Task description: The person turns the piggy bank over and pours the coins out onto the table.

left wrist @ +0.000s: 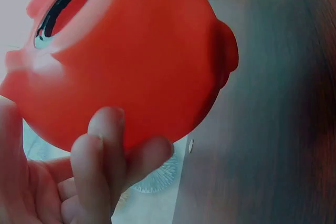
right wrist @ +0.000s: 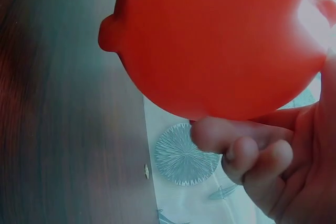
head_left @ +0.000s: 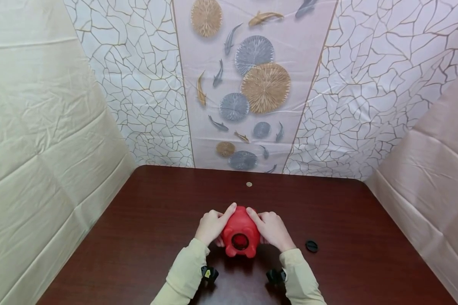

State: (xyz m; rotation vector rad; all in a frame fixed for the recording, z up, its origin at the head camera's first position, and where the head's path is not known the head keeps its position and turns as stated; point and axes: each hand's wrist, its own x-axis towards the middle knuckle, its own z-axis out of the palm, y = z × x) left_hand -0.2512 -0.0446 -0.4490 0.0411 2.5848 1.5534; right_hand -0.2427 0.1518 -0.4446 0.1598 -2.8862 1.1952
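Between both hands is a red piggy bank (head_left: 239,221), tipped so its underside with short stubby feet faces me. A round hole (head_left: 240,241) with a dark rim gapes in that underside. My left hand (head_left: 210,226) grips the left side, thumb along the top, fingers curled under; the left wrist view shows those fingertips (left wrist: 107,121) against the red surface. On the opposite side my right hand (head_left: 273,228) holds it the same way, its thumb near the left one. To the right of that hand lies a round black plug (head_left: 311,246) on the table.
A small coin (head_left: 249,184) lies near the far edge of the dark brown table (head_left: 168,203). Patterned cloth (head_left: 265,89) hangs behind the table, and pale cloth walls (head_left: 42,148) stand on both sides. Black wrist-camera mounts (head_left: 210,273) hang under the sleeves.
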